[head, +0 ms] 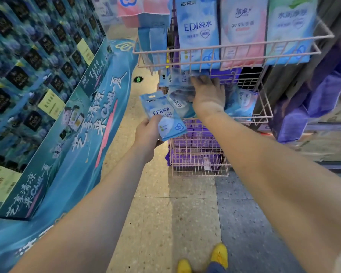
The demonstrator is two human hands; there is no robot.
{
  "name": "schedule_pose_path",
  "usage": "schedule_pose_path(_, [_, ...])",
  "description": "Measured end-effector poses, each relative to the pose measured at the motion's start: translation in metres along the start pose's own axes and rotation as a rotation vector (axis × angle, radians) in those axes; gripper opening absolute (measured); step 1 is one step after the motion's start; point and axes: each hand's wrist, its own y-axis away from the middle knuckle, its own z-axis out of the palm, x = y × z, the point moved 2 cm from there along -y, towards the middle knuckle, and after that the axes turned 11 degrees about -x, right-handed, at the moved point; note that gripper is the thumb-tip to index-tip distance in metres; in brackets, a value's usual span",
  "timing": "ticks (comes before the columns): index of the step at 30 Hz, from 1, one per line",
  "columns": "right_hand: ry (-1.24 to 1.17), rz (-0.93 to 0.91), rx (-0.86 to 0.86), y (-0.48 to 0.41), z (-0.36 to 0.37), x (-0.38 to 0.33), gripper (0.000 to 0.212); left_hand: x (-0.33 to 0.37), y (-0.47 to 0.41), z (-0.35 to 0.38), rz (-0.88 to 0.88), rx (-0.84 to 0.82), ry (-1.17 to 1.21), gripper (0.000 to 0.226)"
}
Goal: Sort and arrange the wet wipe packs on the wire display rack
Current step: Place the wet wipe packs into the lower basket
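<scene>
Here the left hand [148,134] grips a blue pack [163,115] outside the basket [261,119] rim; right hand [209,93] inside, grip too blurred.

Below the grip, speckled beige terrazzo floor tiles [161,209] bordered rightward by a grey speckled tile strip [244,217]; left of it, a tall teal-blue printed cardboard promotional stand [53,123] stacked with dark boxes; beyond, a small round green floor marker [138,79]; right, stacked purple wrapped bundles [319,95].
</scene>
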Motion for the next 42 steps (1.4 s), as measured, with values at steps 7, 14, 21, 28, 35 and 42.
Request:
schedule_pose_path(7, [-0.189, -0.076, 0.23, 0.031, 0.0, 0.0, 0.036, 0.01, 0.002, 0.003, 0.048, 0.015, 0.035, 0.023])
schedule_pose_path(14, [-0.393, -0.254, 0.27, 0.085, 0.037, -0.029, 0.037, 0.005, 0.004, 0.013, 0.051, -0.012, 0.17, 0.02])
schedule_pose_path(21, [-0.264, -0.299, 0.277, 0.104, 0.045, -0.04, 0.042, 0.003, 0.014, 0.024, 0.112, -0.104, 0.213, 0.027])
schedule_pose_path(28, [-0.491, -0.249, 0.19, 0.099, 0.027, -0.022, 0.047, 0.003, 0.015, 0.017, 0.161, -0.043, 0.131, 0.028])
schedule_pose_path(35, [-0.376, -0.045, 0.224, 0.044, 0.008, 0.002, 0.055, 0.003, 0.016, 0.008, 0.228, 0.054, -0.031, 0.026])
schedule_pose_path(42, [0.118, 0.079, -0.064, 0.001, 0.006, -0.005, 0.058, 0.016, 0.019, -0.017, 0.177, 0.114, 0.052, 0.018])
